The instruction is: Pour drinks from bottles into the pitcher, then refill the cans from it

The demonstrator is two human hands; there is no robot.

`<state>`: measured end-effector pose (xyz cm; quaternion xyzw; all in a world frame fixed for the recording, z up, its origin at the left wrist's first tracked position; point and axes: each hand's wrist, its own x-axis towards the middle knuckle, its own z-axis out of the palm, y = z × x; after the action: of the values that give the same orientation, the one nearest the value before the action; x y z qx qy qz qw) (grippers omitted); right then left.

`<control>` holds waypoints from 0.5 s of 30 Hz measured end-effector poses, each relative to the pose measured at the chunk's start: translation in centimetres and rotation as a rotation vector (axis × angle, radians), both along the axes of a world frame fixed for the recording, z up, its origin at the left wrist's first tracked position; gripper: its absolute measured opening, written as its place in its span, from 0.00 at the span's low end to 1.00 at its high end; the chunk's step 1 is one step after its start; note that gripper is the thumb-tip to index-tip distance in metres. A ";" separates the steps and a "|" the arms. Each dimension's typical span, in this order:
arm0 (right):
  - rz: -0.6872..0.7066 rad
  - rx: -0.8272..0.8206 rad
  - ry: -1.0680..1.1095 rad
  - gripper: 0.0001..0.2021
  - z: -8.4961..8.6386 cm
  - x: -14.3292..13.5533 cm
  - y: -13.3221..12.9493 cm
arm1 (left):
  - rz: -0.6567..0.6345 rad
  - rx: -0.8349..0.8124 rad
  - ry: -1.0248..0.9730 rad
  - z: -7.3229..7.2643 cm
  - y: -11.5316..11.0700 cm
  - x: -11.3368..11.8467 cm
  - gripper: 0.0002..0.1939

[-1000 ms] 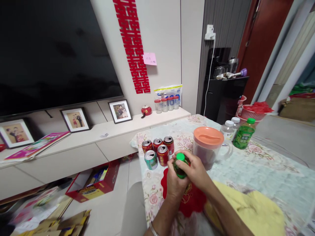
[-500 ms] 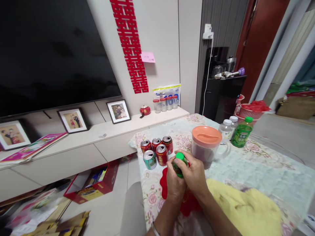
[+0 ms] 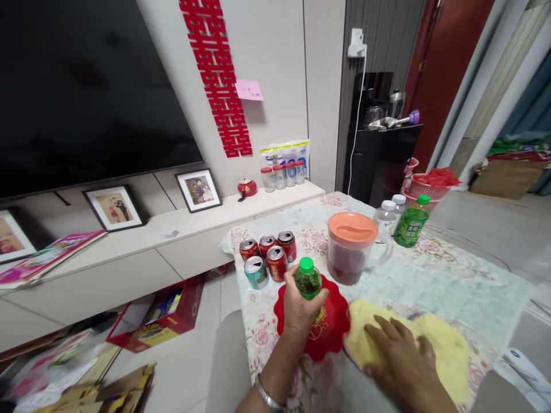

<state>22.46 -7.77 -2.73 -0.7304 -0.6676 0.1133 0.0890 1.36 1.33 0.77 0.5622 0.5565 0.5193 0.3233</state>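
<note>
My left hand (image 3: 297, 312) is wrapped round a small green bottle (image 3: 307, 281) with a bright green cap, held upright. Beneath the bottle lies a red scalloped plate (image 3: 336, 312) with a gold pattern. On the yellow cloth (image 3: 447, 347), just right of the plate, rests my right hand (image 3: 398, 355), its fingers spread and holding nothing. Beyond the bottle stands a clear pitcher (image 3: 348, 265) with an orange lid and dark contents. Several opened drink cans, among them a red can (image 3: 276, 264) and a teal can (image 3: 256, 272), are grouped to the left.
Behind the pitcher's handle are another green bottle (image 3: 412, 222) and two clear bottles with white caps. A flowered tablecloth (image 3: 469, 287) covers the table. To the left runs a low white cabinet (image 3: 189, 246) with framed photos and glass jars. An open red box (image 3: 159, 315) sits on the floor.
My right hand has let go of the bottle cap and moved right onto the yellow cloth. The left hand still holds the bottle, and more of the red plate shows.
</note>
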 end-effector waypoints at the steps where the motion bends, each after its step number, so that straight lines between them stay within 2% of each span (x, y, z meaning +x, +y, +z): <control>1: 0.003 0.026 -0.005 0.25 -0.8 0.3 -0.4 | -0.005 0.000 0.002 0.0 0.0 -0.1 0.34; 4: -0.024 0.166 0.168 0.17 -1.4 0.8 -0.7 | -0.015 0.009 0.010 -0.1 -0.2 -0.2 0.35; 6: -0.061 0.309 0.369 0.16 -0.1 0.7 -0.5 | -0.027 0.012 0.009 0.0 -0.2 -0.3 0.35; 8: -0.077 0.491 0.552 0.14 2.3 0.2 -0.3 | -0.034 0.020 0.008 0.1 -0.3 -0.3 0.34; 10: -0.030 0.671 0.640 0.10 5.4 -1.1 0.0 | -0.038 0.039 0.003 0.1 -0.3 -0.3 0.34; 13: 0.039 0.935 0.587 0.07 9.4 -4.3 1.4 | -0.041 0.077 -0.016 -0.1 -0.2 -0.2 0.34; 15: 0.092 1.057 0.477 0.09 10.8 -6.9 3.2 | -0.010 0.058 -0.019 -0.4 0.0 -0.1 0.33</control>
<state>15.57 -4.61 8.04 -0.5114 -0.6262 -0.0702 0.5843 1.29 1.35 0.37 0.5690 0.5354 0.5390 0.3148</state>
